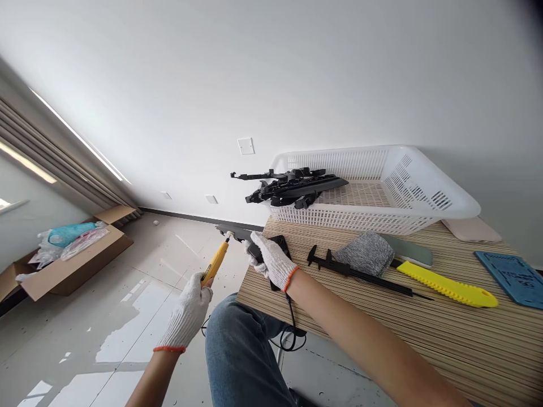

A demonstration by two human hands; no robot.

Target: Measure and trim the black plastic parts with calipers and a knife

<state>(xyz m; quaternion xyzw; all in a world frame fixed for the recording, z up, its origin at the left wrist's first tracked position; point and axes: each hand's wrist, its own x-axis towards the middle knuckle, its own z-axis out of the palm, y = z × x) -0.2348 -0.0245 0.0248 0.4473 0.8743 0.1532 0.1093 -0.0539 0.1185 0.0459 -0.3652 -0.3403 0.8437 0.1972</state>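
Observation:
My left hand (189,308), in a white knitted glove with an orange cuff, is closed round a slim yellow handheld tool (215,263). The tool's pale tip touches or nearly touches a long black plastic part (237,232) that juts past the table's left edge. My gloved right hand (271,259) is closed on that part at its near end; the fingers hide some of it. Beneath and behind the right hand lies a dark object (280,244), mostly covered. A black cable (292,316) hangs from the table edge there.
A white plastic basket (360,217) with several black plastic parts (297,186) stands against the wall. On the wooden table (382,333) lie black calipers (360,272), grey cloth (369,254), a yellow-handled tool (449,285) and a blue plate (511,277). A cardboard box (80,268) sits on the floor at left.

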